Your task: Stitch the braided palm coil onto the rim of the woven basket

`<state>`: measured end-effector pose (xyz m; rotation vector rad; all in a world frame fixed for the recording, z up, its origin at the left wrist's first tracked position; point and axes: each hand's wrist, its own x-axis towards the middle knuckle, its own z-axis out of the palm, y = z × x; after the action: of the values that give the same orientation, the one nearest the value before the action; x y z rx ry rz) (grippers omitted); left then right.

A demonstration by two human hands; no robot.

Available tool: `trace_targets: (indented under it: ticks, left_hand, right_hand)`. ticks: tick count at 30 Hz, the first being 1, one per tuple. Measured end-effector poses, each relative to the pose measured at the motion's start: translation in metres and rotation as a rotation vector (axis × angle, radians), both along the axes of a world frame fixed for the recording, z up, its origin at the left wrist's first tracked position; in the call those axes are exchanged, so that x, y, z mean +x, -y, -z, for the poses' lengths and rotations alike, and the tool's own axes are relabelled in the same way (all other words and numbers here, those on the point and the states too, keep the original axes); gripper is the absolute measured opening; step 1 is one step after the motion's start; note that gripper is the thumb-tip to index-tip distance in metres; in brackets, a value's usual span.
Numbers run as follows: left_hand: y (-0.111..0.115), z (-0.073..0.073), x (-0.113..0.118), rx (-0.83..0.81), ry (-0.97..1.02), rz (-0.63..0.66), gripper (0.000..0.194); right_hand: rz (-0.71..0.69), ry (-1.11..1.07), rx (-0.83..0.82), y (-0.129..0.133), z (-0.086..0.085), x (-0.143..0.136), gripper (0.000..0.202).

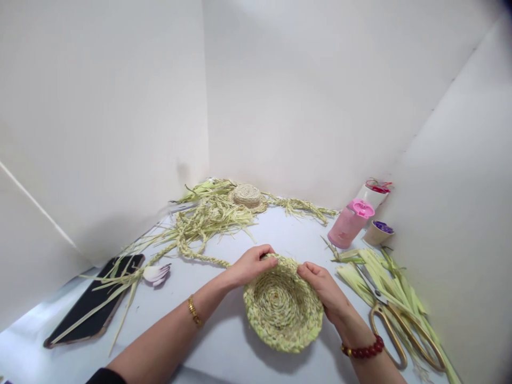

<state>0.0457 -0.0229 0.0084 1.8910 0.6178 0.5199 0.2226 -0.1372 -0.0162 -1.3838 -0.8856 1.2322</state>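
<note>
A round, coiled green straw bowl point(276, 301) is tilted with its hollow side toward me, above the pale table. My left hand point(254, 265) grips its upper left rim, the thumb resting over the edge. On the upper right rim, my right hand point(322, 285) holds on with thumb and fingers pinched round the edge. A braided cord point(200, 257) runs from the straw pile at the back and passes behind my left hand, where its end is hidden.
Loose straw point(228, 216) and a small woven hat point(247, 196) lie at the back. A phone point(92, 304) and a purple-white object point(157, 274) are left. Right are a pink bottle point(344, 228), two cups, husks point(360, 282) and gold-handled scissors point(378, 294).
</note>
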Motion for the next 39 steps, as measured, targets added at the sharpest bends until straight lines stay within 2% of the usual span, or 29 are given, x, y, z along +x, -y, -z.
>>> trace_targets:
  ticks: [4,16,19,23,26,29,32,34,39]
  left_hand:
    - [0.002,0.008,0.003,-0.065,0.018,-0.044,0.032]
    - [0.0,0.001,-0.004,-0.234,-0.014,-0.039,0.027]
    - [0.003,0.002,-0.004,-0.257,-0.023,-0.069,0.025]
    - [0.004,0.007,-0.004,-0.208,0.005,-0.101,0.025]
    - [0.004,0.011,-0.004,-0.166,0.025,-0.109,0.024]
    - [0.004,0.011,-0.003,-0.132,0.036,-0.108,0.022]
    - [0.005,0.01,-0.003,-0.1,0.039,-0.115,0.021]
    - [0.006,0.009,-0.003,-0.085,0.038,-0.12,0.021]
    - [0.007,0.009,-0.003,-0.062,0.026,-0.13,0.02]
  right_hand:
    - [0.04,0.143,0.02,-0.002,0.005,0.004,0.041]
    - [0.081,0.449,0.061,-0.008,0.009,0.009,0.033]
    - [0.129,0.61,0.008,-0.005,-0.004,0.007,0.031]
    - [0.333,0.795,0.071,0.009,-0.032,-0.005,0.029]
    - [0.29,0.763,0.123,0.016,-0.042,-0.025,0.029]
    - [0.216,0.832,0.138,0.014,-0.04,-0.046,0.02]
    - [0.234,1.131,0.2,0.007,-0.031,-0.057,0.017]
    - [0.226,1.242,0.205,0.004,-0.026,-0.059,0.015]
    - [0.19,1.215,0.159,0.002,-0.022,-0.061,0.013]
